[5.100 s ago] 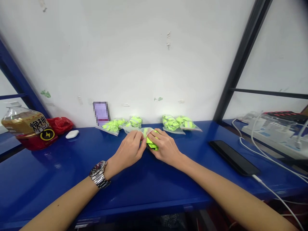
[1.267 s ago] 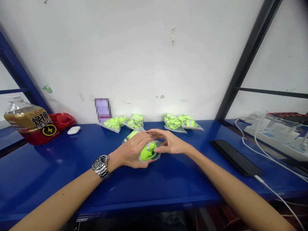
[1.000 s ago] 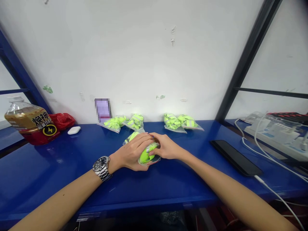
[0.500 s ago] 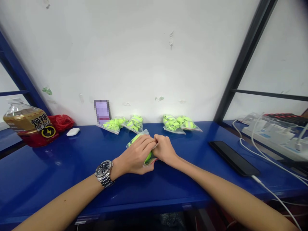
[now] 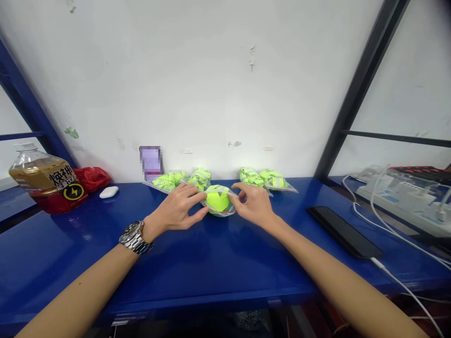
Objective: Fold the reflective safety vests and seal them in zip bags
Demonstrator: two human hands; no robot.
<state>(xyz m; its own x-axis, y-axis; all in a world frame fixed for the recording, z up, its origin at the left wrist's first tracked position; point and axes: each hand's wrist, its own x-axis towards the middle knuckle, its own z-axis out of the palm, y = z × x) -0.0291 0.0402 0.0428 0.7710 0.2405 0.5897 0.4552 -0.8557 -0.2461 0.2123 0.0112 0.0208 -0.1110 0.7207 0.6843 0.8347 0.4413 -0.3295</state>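
Observation:
A clear zip bag point(image 5: 220, 213) with a folded fluorescent yellow-green reflective vest point(image 5: 217, 201) inside is between my hands, its red zip strip facing me. My left hand point(image 5: 179, 205) is at the bag's left edge, thumb and index finger apart, fingertips touching or very near the plastic. At the right edge, my right hand point(image 5: 254, 203) has thumb and index finger close together on the plastic. Behind stand similar filled bags, a left pair point(image 5: 171, 179) point(image 5: 200, 177) and a right pair point(image 5: 251, 175) point(image 5: 274, 178). A metal watch point(image 5: 136, 237) is on my left wrist.
On the blue table point(image 5: 211, 263), a drink bottle point(image 5: 45, 180), red plastic bag point(image 5: 93, 178) and white earbud case point(image 5: 109, 192) stand left. A black phone point(image 5: 343, 231) with a white cable point(image 5: 401, 281) lies right, near a power strip point(image 5: 405, 199). A wall rises behind.
The vest bag has moved away from me, nearer the back row, and turned its zip edge toward me. My hands have spread apart to its two sides, and my left hand has opened.

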